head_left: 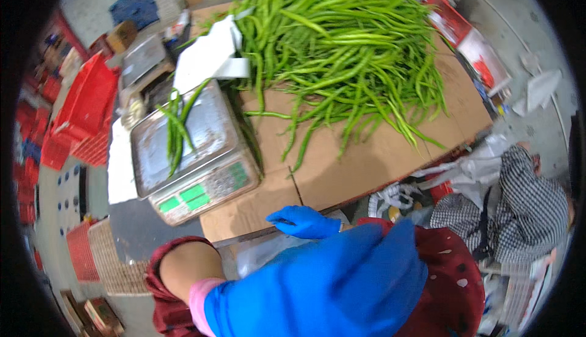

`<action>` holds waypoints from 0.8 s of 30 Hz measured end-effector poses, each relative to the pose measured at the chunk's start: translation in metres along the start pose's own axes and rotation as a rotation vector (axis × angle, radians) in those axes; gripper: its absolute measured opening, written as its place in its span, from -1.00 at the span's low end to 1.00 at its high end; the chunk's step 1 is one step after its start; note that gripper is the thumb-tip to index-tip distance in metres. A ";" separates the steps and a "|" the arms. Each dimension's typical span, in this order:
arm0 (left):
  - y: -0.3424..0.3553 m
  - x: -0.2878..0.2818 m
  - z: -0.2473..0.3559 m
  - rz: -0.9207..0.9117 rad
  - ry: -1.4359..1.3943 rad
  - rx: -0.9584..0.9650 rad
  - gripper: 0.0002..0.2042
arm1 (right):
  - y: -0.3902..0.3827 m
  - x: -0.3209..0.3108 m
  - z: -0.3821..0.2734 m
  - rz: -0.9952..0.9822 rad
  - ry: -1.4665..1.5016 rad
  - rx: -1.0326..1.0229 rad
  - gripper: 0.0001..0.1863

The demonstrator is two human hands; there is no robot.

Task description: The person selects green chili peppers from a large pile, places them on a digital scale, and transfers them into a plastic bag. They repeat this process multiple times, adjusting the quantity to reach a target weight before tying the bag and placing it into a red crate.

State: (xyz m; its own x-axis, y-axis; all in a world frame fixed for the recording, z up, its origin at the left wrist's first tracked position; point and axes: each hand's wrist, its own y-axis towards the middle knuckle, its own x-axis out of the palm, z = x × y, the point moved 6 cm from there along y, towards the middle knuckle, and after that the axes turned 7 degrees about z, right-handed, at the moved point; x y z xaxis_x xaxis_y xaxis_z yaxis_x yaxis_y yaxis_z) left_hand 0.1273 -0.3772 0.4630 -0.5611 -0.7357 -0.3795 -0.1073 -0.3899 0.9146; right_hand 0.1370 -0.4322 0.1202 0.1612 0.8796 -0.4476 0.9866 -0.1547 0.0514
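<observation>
My right hand [299,222], in a blue glove, hovers by the near edge of the cardboard-covered table [342,181]. Its fingers point left, loosely extended, with nothing visible in them. My left arm [189,270] bends down at the lower left, and its hand is out of view. To the left of my right hand stands a scale [213,131] with a metal pan and green displays. Several long green chili peppers [177,131] lie on the pan. Beyond it, a large heap of the same peppers [348,50] covers the far half of the table.
White paper [210,53] sits between scale and heap. Red crates [88,102] stand at the left, a second weighing device [143,59] behind the scale. A person in a checked garment [528,209] is low at the right, beside plastic bags [464,166]. Red trays [448,17] lie at the far right.
</observation>
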 end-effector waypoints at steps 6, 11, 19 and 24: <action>0.027 0.002 0.015 -0.292 -0.377 -0.060 -0.74 | 0.004 -0.024 0.002 0.251 -0.075 0.010 -0.69; 0.023 0.002 0.023 -0.195 -0.730 0.092 -0.75 | -0.002 -0.034 0.011 0.441 -0.092 0.078 -0.68; 0.013 0.003 0.017 -0.238 -0.905 0.193 -0.77 | -0.024 -0.016 0.028 0.428 -0.176 0.246 -0.69; 0.012 0.006 0.010 -0.256 -0.943 0.193 -0.78 | -0.037 -0.006 0.034 0.473 -0.169 0.159 -0.68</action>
State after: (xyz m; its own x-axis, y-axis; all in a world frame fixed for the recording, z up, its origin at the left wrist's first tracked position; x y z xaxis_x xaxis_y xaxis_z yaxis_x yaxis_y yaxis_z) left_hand 0.1149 -0.3807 0.4735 -0.9162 0.1315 -0.3786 -0.4007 -0.3168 0.8597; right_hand 0.0984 -0.4470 0.0906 0.5693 0.6140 -0.5468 0.7888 -0.5953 0.1527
